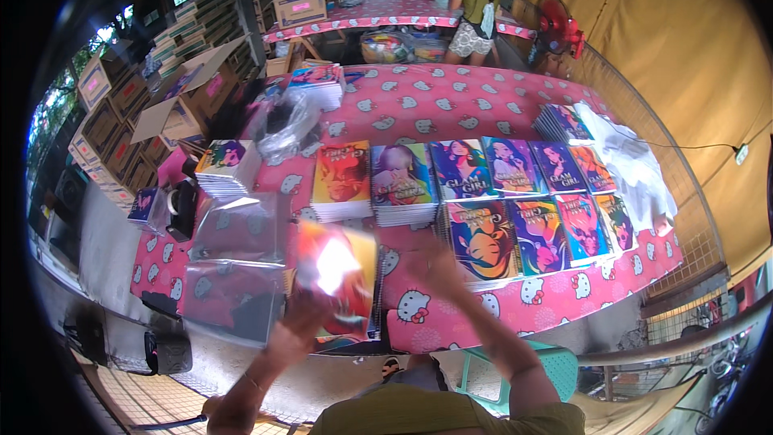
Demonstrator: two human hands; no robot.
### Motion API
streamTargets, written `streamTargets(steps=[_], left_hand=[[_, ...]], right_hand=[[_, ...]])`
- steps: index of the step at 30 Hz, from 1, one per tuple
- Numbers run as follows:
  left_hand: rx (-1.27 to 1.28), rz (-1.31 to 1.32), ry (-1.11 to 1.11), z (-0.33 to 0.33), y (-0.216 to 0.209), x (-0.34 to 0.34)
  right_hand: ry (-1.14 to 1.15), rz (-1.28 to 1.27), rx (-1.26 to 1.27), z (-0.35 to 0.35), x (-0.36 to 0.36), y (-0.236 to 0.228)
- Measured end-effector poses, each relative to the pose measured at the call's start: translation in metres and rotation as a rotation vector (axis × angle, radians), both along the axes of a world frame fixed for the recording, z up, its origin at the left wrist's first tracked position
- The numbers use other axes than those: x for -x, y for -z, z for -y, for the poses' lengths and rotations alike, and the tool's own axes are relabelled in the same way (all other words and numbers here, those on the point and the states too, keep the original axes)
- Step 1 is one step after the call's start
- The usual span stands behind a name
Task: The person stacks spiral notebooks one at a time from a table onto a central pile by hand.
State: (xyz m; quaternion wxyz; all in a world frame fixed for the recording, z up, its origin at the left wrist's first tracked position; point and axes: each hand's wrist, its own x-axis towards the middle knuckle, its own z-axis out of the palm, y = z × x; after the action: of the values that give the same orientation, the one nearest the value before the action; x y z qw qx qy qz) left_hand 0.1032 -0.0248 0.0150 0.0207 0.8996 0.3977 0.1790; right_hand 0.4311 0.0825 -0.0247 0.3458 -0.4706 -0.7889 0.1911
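My left hand [304, 316] grips the lower left edge of a spiral notebook [354, 306] with a red and yellow cover. Strong glare whitens the cover's middle. Beneath it, the dark coil edge of at least one more notebook shows. My right hand [435, 266], smeared by motion, is over the pink cloth just left of a stack of notebooks with an orange face cover [483, 242]; its fingers cannot be made out. Beyond both hands stand an orange-covered notebook stack [341, 173] and a purple-covered one [403, 177]. Clear plastic sleeves [233, 298] lie left of my left hand.
More notebook stacks [555, 165] line the right of the pink table [427, 326], beside white plastic [636, 169]. At left are a black tape dispenser [182, 209], another stack [229, 167] and cardboard boxes [201, 89]. Crumpled clear plastic [286, 125] lies farther back. Two people work beyond, near a red fan [557, 24].
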Motion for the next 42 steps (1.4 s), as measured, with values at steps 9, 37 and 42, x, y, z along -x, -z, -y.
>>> streamTargets(steps=[9,37,42], left_hand=[[0.037,0.618,-0.168,-0.202,0.011,-0.211],[0.746,1.244,-0.613,-0.036,0.105,0.053],[0.950,0.978,-0.426,-0.101,0.076,-0.002]], right_hand=[[0.728,0.492,0.156,-0.159,-0.167,-0.001],[0.048,-1.153,0.794,0.057,0.082,0.102],[0.023,-0.987,0.831,0.020,0.110,0.097]])
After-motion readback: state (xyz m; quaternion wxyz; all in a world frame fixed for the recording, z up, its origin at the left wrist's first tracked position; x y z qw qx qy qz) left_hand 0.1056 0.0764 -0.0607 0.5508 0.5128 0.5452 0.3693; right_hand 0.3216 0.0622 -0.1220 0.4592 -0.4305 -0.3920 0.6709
